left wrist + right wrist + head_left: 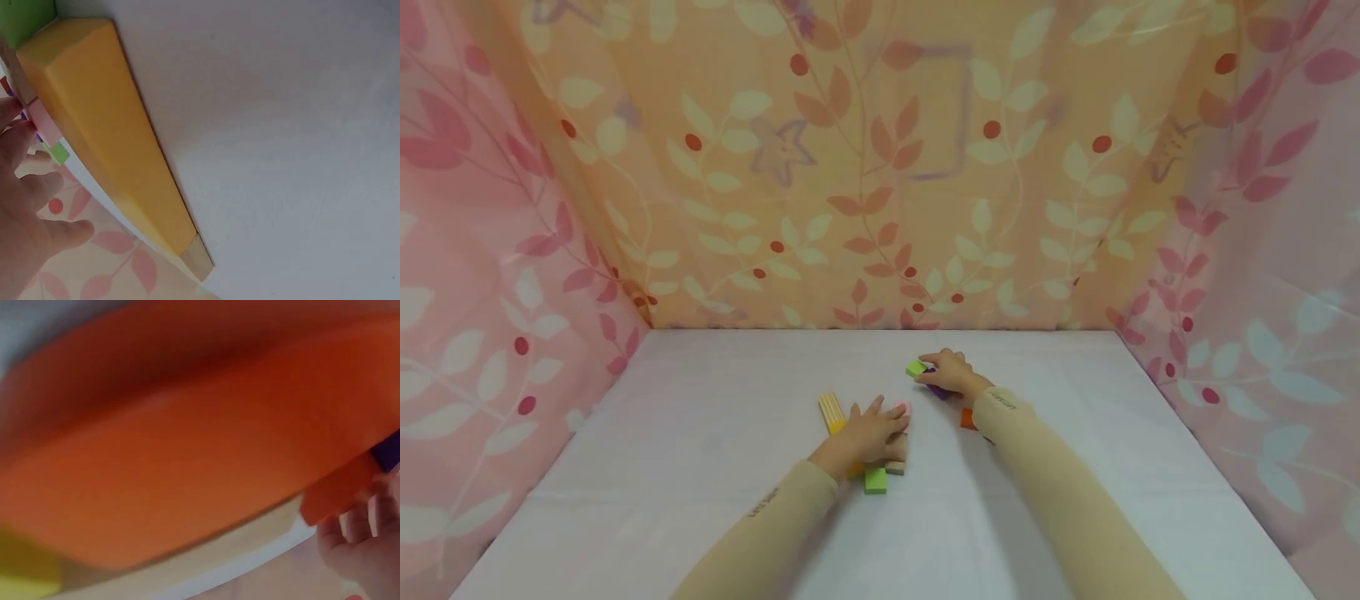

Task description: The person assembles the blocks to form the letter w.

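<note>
Blocks with smooth, flat faces lie on a white surface, where we see the left hand spread over pink and wood-toned pieces. A ridged yellow block and a square-edged green block lie beside it. The right hand arches over a purple block, thumb and forefinger at a lime block; whether it pinches either, we cannot tell. Near that wrist we find an orange block.
</note>
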`<state>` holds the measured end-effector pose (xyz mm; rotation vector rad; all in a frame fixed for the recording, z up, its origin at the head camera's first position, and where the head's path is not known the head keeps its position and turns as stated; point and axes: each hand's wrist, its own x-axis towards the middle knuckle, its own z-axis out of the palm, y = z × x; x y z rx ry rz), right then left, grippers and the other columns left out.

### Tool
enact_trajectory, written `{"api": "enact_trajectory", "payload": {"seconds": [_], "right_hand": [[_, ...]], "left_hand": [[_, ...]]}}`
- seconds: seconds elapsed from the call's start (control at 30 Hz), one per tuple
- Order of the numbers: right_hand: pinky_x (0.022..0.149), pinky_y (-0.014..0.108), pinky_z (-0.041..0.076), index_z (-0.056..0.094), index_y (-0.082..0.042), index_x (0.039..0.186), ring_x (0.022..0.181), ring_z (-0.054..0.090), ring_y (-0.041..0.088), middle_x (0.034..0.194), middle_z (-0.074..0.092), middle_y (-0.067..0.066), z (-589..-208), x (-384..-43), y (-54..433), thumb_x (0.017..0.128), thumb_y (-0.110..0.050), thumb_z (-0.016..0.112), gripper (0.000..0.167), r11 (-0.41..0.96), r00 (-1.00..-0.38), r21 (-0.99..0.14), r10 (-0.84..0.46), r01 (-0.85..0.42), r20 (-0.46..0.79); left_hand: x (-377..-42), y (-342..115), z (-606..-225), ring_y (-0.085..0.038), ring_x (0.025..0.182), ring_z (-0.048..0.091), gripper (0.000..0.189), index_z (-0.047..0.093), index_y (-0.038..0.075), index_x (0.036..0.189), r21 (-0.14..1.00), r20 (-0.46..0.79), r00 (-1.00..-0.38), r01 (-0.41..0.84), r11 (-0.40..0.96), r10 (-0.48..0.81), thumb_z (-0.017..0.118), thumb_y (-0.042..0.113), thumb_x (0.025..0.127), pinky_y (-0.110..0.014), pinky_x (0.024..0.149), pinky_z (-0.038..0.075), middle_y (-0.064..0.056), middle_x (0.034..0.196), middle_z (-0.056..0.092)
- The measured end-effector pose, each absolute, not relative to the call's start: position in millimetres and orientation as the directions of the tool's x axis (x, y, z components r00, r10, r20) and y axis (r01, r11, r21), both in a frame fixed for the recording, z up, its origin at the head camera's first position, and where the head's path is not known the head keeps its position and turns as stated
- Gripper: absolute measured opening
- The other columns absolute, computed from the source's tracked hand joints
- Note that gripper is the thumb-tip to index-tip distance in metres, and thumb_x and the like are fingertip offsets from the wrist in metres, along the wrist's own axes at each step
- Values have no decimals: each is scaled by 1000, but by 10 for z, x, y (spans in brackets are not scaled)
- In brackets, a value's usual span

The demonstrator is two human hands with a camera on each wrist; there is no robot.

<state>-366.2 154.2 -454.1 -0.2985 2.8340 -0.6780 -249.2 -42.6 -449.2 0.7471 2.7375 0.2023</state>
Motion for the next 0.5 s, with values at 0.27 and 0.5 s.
{"api": "enact_trajectory", "payload": {"seconds": [0.27, 0.5], "right_hand": [[95, 54, 34, 62, -11, 132, 118, 41, 37, 128, 49, 19, -4580, -3698, 1439, 87, -40, 71, 54, 902, -974, -429, -146, -59, -175], [95, 53, 36, 64, -5, 127, 116, 43, 40, 128, 52, 21, -4552, -3677, 1361, 86, -29, 73, 48, 884, -982, -455, -166, -106, -93]], "left_hand": [[-2470, -389, -4464, -33, 146, 15, 68, 45, 21, 147, 205, -257, -830, 455, 867, 496, 63, 50, 88, -68, 108, 15, 4, 157, 30], [-2475, -414, -4453, -33, 146, 17, 69, 44, 22, 148, 226, -261, -835, 435, 872, 484, 64, 49, 88, -68, 108, 15, 4, 157, 31]]}}
